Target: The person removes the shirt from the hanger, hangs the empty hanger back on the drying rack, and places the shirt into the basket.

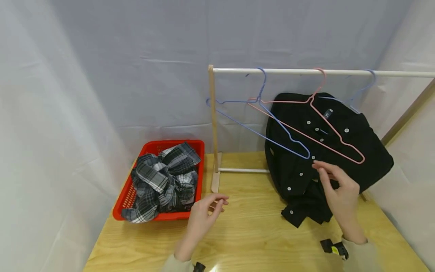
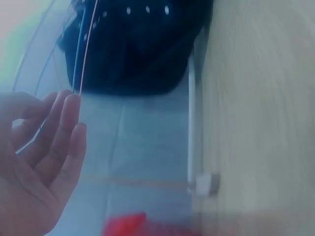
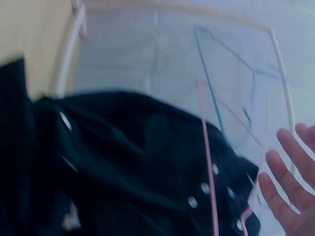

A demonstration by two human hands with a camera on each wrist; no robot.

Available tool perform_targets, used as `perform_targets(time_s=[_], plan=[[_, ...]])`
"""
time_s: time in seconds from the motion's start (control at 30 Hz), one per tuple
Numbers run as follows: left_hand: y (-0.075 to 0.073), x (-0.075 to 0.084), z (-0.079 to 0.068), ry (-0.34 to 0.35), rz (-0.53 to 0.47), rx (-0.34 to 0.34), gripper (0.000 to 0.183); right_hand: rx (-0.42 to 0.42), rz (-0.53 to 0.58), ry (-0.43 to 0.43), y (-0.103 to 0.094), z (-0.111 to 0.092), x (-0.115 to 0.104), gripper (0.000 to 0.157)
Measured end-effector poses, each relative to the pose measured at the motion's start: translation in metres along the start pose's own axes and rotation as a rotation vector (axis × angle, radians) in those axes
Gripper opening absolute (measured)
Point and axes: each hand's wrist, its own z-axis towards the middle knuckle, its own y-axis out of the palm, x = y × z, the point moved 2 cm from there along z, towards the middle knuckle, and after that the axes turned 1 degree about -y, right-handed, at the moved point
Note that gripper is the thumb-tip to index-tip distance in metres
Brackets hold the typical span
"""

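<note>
A black buttoned shirt with white buttons and a small neck label hangs at the right of the rack. A blue hanger runs down to its shoulder; its lower part is hidden. In front of the shirt is my right hand, its loosely bent fingers holding nothing. The right wrist view shows the fingers apart beside the shirt. My left hand hovers over the table by the basket's right side, fingers relaxed and holding nothing. A bare pink hanger and a second blue hanger hang from the bar.
A red basket at the left holds a crumpled black, grey and white plaid garment. The rack has a white bar, a wooden post and a lower rod. White curtains surround the wooden table.
</note>
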Motion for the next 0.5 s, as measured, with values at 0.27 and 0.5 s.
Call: perform_targets(time_s=[0.27, 0.5], plan=[[0.022, 0.036, 0.031, 0.104, 0.056, -0.120, 0.017, 0.203, -0.183, 0.100, -0.050, 0.060, 0.041, 0.023], [0.043, 0.061, 0.058, 0.273, 0.126, -0.143, 0.016, 0.005, -0.370, 0.240, -0.077, 0.095, 0.079, 0.037]])
